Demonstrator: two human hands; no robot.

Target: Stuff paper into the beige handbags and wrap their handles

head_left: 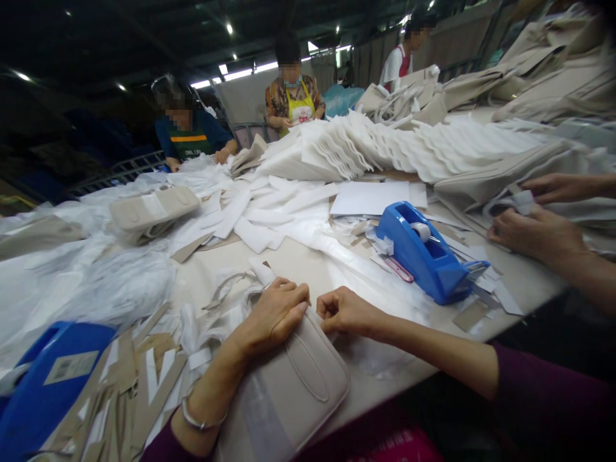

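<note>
A beige handbag (pixel 315 378) lies at the table's near edge, tilted, with a strip of clear film across its lower part. My left hand (pixel 274 317) is closed over its upper edge, thumb along the front. Just right of that edge, my right hand (pixel 350 313) has its fingers curled into a pinch; whatever they hold is hidden. A wrapped strap with white padding (pixel 262 273) shows behind my left hand. Loose brown and white strips (pixel 144 385) are heaped to the left of the bag.
A blue tape dispenser (pixel 428 256) stands right, beside a pink cutter (pixel 399 269). Another blue dispenser (pixel 62 378) is at left. Behind are a second bag (pixel 154 208) and stacked white foam sheets (pixel 356 144). A co-worker's hands (pixel 543 231) work at right; several people stand beyond.
</note>
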